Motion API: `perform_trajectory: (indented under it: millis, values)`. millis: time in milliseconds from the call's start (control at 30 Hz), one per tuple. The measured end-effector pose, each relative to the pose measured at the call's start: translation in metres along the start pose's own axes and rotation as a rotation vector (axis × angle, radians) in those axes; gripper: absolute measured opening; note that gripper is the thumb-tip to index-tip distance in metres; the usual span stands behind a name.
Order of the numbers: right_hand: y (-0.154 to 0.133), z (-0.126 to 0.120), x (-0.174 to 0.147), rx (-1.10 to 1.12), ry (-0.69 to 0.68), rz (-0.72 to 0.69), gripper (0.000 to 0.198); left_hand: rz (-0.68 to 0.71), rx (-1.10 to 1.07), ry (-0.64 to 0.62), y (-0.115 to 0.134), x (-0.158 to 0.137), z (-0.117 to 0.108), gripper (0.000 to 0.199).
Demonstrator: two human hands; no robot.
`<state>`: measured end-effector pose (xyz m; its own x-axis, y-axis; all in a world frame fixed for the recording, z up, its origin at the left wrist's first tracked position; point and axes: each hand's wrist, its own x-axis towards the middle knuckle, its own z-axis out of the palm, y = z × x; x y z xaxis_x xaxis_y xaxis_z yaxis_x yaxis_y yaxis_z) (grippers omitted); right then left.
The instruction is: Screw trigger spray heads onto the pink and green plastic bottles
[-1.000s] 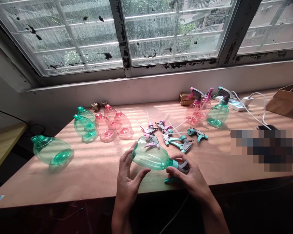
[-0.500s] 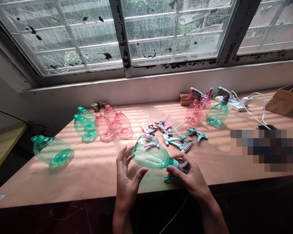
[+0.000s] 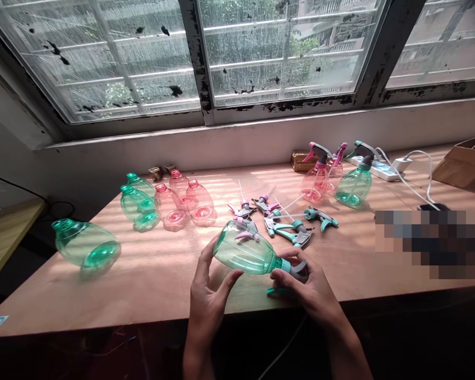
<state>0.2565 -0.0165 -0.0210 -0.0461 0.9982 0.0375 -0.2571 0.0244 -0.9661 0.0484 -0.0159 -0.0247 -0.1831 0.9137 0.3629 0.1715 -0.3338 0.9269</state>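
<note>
A clear green spray bottle point(image 3: 243, 253) lies tilted on its side in the air above the table's front part, its neck to the right. My left hand point(image 3: 209, 279) cups its base end, fingers behind and thumb below. Around the teal collar and grey trigger head point(image 3: 296, 270) at the neck, the fingers of my right hand point(image 3: 306, 285) are closed. A teal trigger lever point(image 3: 276, 291) sticks out beneath. Just beyond the bottle lies a pile of loose spray heads point(image 3: 287, 224), pink-grey and teal-grey, with thin white tubes.
Open-necked bottles stand at the left: pink ones point(image 3: 170, 208), green ones point(image 3: 136, 206) and a nearer green one point(image 3: 85, 245). Fitted pink point(image 3: 314, 182) and green spray bottles point(image 3: 354, 184) stand at back right, near a power strip point(image 3: 380, 169), white cables and a cardboard box point(image 3: 461, 163).
My left hand has drawn in closer to the bottle's base, its fingers now further behind it. The right hand keeps its hold on the spray head, and the bottle has barely moved.
</note>
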Motion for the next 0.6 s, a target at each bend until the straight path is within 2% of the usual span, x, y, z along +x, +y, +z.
perform_trajectory:
  millis: [400, 600]
  values:
    - [-0.0007, 0.0001, 0.0004, 0.020, -0.013, 0.013, 0.043, 0.008, -0.043, -0.006, 0.0022, -0.0010, -0.0003, 0.065]
    - [-0.0006, -0.0009, 0.0006, 0.027, -0.019, 0.004, 0.042, 0.048, 0.018, -0.011, -0.0046, -0.0016, -0.0019, 0.070]
